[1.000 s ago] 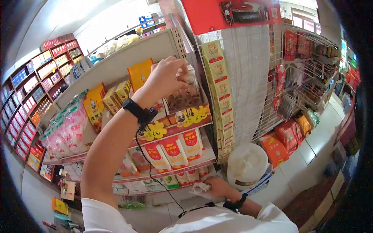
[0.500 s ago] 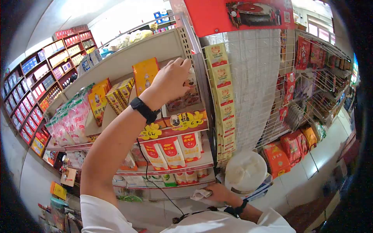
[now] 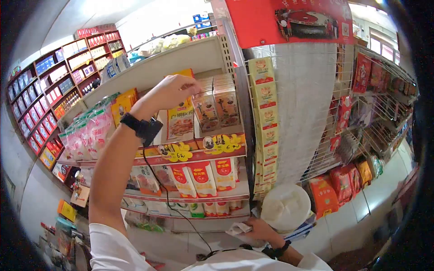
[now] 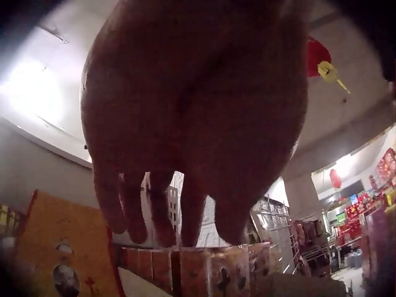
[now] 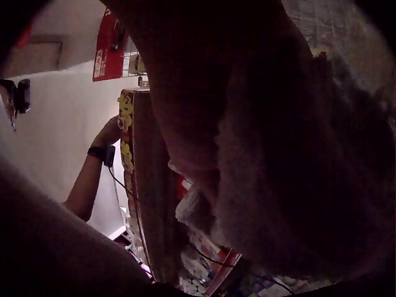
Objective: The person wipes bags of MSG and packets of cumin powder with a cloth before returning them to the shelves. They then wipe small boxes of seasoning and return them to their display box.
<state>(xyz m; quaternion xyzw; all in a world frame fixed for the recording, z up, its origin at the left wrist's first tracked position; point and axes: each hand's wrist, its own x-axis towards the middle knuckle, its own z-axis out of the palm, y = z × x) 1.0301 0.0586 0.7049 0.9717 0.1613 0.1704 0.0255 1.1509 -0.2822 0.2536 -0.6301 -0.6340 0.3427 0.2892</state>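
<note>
In the head view, the left hand (image 3: 176,94) was up at the top shelf (image 3: 199,158), over the yellow packet (image 3: 181,121) and next to the small boxes (image 3: 216,106). Its fingers were bent a little and pointed at the tops of the boxes. The boxes stood in rows close together, to the right of the yellow packet. Yellow price tags (image 3: 220,141) were stuck on the front edge below them. Pink and white bags (image 3: 91,134) sat at the left end of that shelf. Red and white bags (image 3: 202,178) stood one shelf down. The right hand (image 3: 262,230) was low down, near a round white lid (image 3: 286,207), and it was closed around a pale cloth (image 3: 239,229).

In the left wrist view, the left hand was dark and big. Its fingers hung down with gaps between them, and the tips were right at the tops of the boxes. I cannot tell if they touched.

In the right wrist view, it was very dark. The cloth was bunched up by the right hand, but its fingers were hard to see. The left arm (image 5: 83,185) reached up beside the shelf edge.
</note>
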